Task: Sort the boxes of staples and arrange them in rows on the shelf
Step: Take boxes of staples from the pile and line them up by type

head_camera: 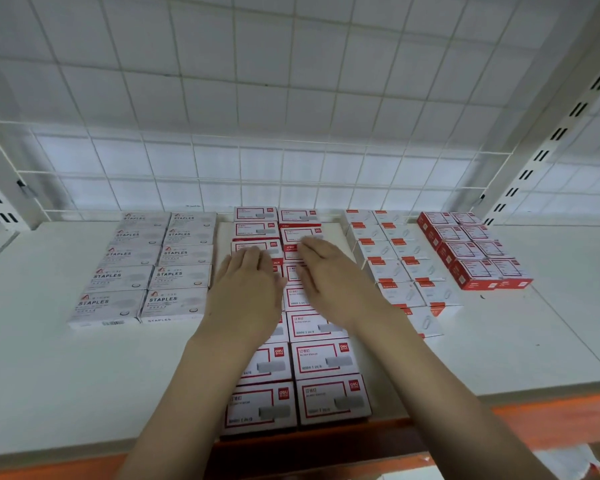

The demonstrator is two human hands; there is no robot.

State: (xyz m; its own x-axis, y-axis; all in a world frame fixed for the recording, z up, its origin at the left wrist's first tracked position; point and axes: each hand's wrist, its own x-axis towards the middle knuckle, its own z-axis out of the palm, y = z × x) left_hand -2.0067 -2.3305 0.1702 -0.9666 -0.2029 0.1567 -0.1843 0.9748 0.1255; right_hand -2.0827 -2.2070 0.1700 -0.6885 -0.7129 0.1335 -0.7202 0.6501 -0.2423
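white-and-red staple boxes being squared up in the middle rows of the shelf.

both hands lie flat, fingers straight and together: the left hand [248,292] rests on the left column of the red-framed staple boxes [326,360], the right hand [329,275] on the right column, probably pressing the two columns level and tight against each other. one box near the back looks raised or crooked, likely what they are nudging. grey staples boxes [146,271] sit in two neat rows to the left; pale orange-tabbed boxes [395,268] and red-sided boxes [471,258] are grouped on the right, each kind apart on the white shelf [49,368].
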